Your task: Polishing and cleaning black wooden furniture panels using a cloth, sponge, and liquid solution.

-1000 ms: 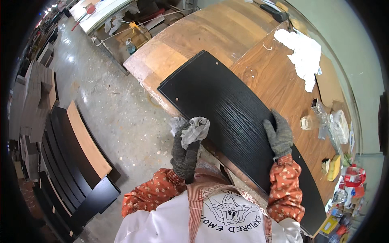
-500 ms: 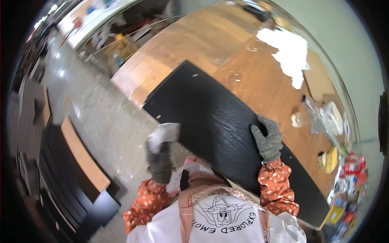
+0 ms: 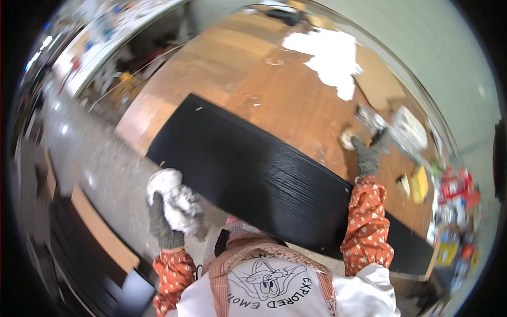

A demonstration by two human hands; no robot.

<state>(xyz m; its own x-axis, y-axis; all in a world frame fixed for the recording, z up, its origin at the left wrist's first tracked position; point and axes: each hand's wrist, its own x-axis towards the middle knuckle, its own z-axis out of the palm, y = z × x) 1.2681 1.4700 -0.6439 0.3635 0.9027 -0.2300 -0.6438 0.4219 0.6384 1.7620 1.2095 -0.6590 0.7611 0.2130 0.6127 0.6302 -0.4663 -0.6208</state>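
Honestly, from the head view, I see the left grey-gloved hand [image 3: 161, 225] gripping a crumpled white cloth [image 3: 176, 205] at eight o'clock; the right grey-gloved hand [image 3: 369, 154], fingers spread, is near clear plastic [image 3: 371, 119] at three. The unheld long black wood-grained panel [image 3: 248, 166], spanning ten to four, could slide if the orange floral right sleeve [image 3: 366, 222] drags it.

The black board [image 3: 237, 164] lies along the near edge of the table [image 3: 211, 71]. Off that edge, near its left end, the left hand [image 3: 162, 219] grips a white rag [image 3: 173, 196]. The right hand [image 3: 368, 156], fingers spread, is beyond the board, beside a clear wrapper [image 3: 371, 117]; contact is unclear. A yellow block [image 3: 420, 186] sits near the right edge.
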